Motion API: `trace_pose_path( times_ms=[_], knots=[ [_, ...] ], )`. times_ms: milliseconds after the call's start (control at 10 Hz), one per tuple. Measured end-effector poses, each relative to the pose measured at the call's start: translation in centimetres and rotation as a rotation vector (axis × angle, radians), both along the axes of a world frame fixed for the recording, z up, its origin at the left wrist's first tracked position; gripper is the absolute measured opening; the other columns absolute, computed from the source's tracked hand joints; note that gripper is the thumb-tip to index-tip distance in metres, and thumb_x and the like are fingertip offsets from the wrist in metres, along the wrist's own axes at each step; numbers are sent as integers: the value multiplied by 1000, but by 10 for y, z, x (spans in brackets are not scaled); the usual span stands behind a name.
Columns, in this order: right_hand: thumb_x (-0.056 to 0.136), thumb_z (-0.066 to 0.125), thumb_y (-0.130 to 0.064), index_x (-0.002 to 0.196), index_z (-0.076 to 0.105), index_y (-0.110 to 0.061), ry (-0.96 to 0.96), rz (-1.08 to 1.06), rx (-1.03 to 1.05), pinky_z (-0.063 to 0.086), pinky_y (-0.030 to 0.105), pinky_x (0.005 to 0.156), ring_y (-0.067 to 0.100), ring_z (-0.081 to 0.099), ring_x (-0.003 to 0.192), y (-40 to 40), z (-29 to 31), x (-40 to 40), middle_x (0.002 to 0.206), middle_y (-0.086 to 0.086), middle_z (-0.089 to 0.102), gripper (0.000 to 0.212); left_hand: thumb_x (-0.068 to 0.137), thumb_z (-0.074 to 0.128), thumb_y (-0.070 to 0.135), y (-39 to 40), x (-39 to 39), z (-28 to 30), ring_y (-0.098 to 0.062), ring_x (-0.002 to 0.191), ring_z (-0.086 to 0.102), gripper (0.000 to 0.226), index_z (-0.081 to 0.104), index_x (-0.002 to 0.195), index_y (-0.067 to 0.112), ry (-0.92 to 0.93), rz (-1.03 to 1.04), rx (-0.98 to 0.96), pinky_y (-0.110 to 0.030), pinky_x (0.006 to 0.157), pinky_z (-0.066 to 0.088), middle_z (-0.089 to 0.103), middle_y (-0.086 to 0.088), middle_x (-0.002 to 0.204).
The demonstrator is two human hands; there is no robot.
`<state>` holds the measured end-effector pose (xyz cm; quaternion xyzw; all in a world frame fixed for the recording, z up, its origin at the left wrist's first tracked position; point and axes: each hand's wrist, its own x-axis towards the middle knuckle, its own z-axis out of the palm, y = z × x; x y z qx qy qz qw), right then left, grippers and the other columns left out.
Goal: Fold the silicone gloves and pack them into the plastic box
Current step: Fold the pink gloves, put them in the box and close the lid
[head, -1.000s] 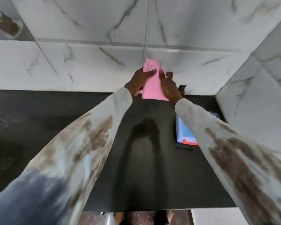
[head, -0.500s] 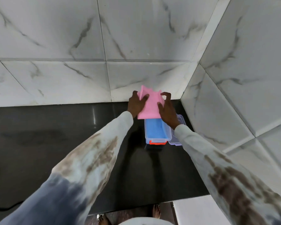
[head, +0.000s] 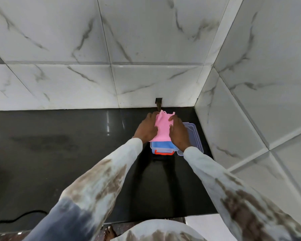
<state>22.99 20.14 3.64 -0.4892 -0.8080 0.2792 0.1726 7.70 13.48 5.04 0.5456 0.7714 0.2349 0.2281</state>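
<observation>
A folded pink silicone glove (head: 162,129) lies over the far part of a clear plastic box (head: 163,150) on the black counter. My left hand (head: 146,130) holds its left edge and my right hand (head: 178,133) its right edge. Inside the box a blue folded glove (head: 162,146) shows beneath the pink one. The box has an orange clasp (head: 163,153) on its near side. Where the pink glove ends inside the box is hidden by my hands.
The box's clear lid (head: 192,134) lies just to the right of it, near the tiled side wall (head: 250,110). The black counter (head: 59,145) stretches to the left. A dark cable (head: 16,218) runs at the counter's near left edge. A small dark fitting (head: 158,102) sits at the back wall's base.
Both hands have brought the pink glove down from in front of the wall onto the open box. The view has shifted to the right and down.
</observation>
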Motion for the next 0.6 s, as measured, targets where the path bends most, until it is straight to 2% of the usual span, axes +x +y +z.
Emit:
trace_pose_path(
  times_ms=[100, 200, 300, 400, 500, 600],
  knots=[
    [111, 49, -23, 147, 44, -18, -64, 48, -1, 57, 42, 104, 26, 64, 120, 2, -6, 2, 140, 7, 57, 37, 103, 57, 15, 1, 9, -4, -37, 127, 66, 70, 27, 165, 23, 119, -47, -6, -46, 103, 60, 36, -6, 165],
    [111, 43, -20, 146, 44, -18, -168, 62, 61, 57, 45, 102, 30, 63, 119, 3, -12, 3, 141, 9, 56, 35, 104, 59, 18, 2, 18, -14, -40, 140, 56, 79, 15, 169, 25, 235, -77, -26, -50, 105, 60, 20, -10, 174],
    [112, 41, -25, 144, 46, -20, -238, 69, 67, 55, 48, 106, 32, 63, 122, 1, -18, 5, 137, 10, 58, 32, 107, 56, 24, 0, 26, -25, -41, 158, 32, 74, 17, 169, 23, 414, -133, -100, -53, 122, 44, 6, -18, 177],
    [108, 41, -11, 137, 50, -7, -293, 45, 65, 55, 48, 95, 38, 64, 118, 1, -17, 1, 133, 17, 59, 31, 109, 52, 30, -1, 31, -35, -41, 162, 23, 64, 24, 165, 16, 575, -184, -167, -55, 125, 38, 0, -21, 177],
    [109, 46, -14, 143, 47, -7, -293, 26, 67, 54, 47, 99, 37, 63, 122, -1, -17, -1, 141, 17, 57, 35, 111, 45, 24, 0, 33, -35, -40, 162, 23, 66, 16, 167, 6, 591, -189, -162, -54, 122, 40, -1, -22, 177],
    [110, 51, -25, 149, 43, -10, -269, -16, 30, 52, 44, 110, 34, 61, 130, -3, -22, 2, 149, 15, 55, 42, 110, 48, 25, 4, 32, -35, -41, 162, 21, 75, 8, 169, 1, 560, -190, -196, -57, 126, 36, -1, -22, 177]
  ],
)
